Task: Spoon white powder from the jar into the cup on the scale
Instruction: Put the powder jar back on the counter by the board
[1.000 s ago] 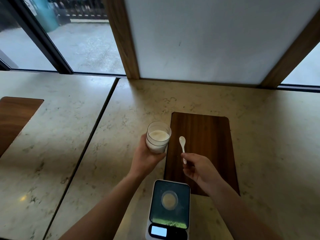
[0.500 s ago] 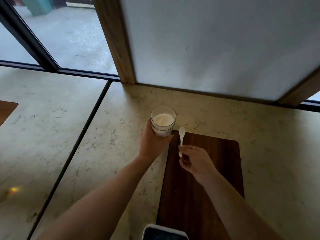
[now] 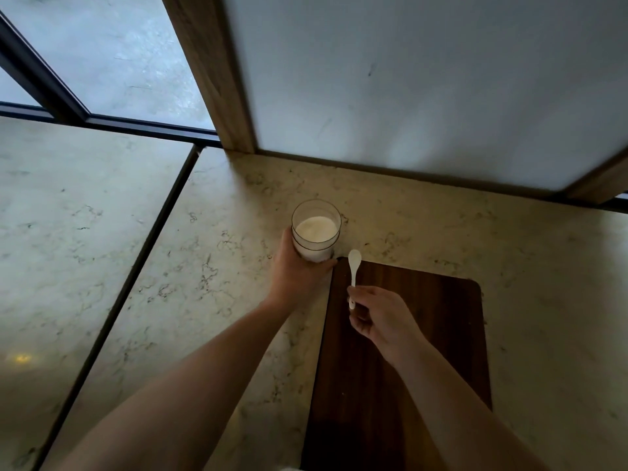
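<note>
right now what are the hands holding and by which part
The left hand grips the glass jar of white powder around its lower side. The right hand pinches the white spoon by its handle end.

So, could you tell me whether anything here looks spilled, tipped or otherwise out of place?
Nothing stands out. The jar stands upright on the counter in the left hand, powder inside, none seen spilled. The right hand holds the spoon, apparently empty.
</note>
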